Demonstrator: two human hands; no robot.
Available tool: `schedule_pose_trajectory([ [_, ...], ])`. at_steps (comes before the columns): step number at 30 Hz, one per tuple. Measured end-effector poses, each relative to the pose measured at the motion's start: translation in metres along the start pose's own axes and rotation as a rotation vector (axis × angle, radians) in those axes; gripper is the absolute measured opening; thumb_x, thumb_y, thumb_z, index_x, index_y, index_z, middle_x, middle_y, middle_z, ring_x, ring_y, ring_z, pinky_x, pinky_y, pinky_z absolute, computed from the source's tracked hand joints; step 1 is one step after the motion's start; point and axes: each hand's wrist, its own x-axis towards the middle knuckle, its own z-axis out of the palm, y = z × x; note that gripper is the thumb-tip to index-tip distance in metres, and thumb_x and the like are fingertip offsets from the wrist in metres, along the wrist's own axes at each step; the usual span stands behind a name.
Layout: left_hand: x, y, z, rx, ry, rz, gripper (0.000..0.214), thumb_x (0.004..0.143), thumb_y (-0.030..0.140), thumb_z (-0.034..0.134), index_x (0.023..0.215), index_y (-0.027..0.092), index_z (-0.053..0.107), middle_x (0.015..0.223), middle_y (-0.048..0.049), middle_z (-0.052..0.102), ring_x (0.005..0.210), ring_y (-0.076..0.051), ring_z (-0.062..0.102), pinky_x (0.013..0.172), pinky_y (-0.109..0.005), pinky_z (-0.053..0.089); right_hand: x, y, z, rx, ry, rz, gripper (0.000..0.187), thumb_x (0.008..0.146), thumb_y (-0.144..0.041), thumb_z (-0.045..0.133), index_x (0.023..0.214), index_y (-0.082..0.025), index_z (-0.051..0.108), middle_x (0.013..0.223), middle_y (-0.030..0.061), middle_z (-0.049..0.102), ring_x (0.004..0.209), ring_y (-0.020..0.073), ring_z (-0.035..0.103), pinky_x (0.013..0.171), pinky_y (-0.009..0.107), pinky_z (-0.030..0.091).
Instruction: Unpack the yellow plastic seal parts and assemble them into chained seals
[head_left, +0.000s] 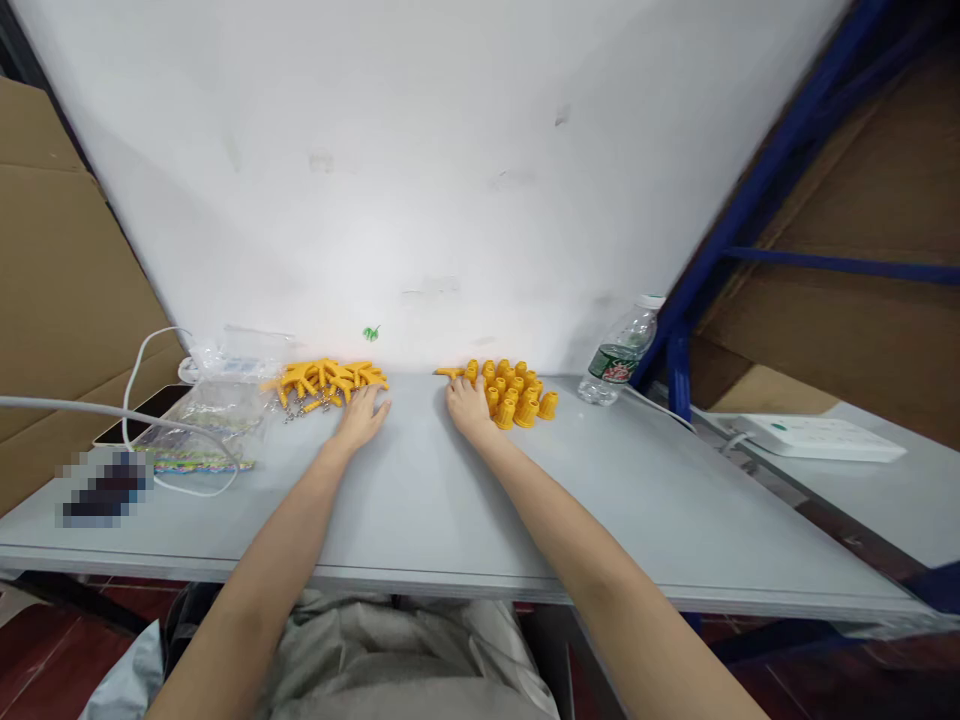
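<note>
My left hand [361, 418] rests on the table with its thumb and fingers apart, holding nothing. Its fingertips are at the right edge of a pile of yellow branching plastic pieces [324, 374], which have small metal ball chains [296, 408] by them. My right hand [466, 404] lies low on the table, fingers stretched forward. Just beyond its fingertips is a single yellow piece with a thin dark tip [450, 372]; whether they touch is unclear. Right beside this hand, several yellow cone-shaped plastic caps [527, 409] stand upright in a cluster.
Clear plastic bags [217, 420], a white cable [139, 350], a phone-like device [146, 412] and a blurred dark item [109, 492] lie at left. At right stand a water bottle [621, 352] and a white power strip [817, 437]. A white wall [450, 180] rises behind the table.
</note>
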Motion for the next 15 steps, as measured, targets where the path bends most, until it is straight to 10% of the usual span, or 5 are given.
schedule_pose_trajectory([
  [15, 0.000, 0.005, -0.001, 0.107, 0.031, -0.030, 0.034, 0.088, 0.016, 0.044, 0.117, 0.017, 0.062, 0.120, -0.0137, 0.066, 0.117, -0.029, 0.058, 0.104, -0.047, 0.044, -0.025, 0.013, -0.042, -0.068, -0.023, 0.228, 0.041, 0.090, -0.012, 0.041, 0.122, -0.015, 0.065, 0.142, 0.0205, 0.052, 0.134, 0.0380, 0.037, 0.106, 0.063, 0.020],
])
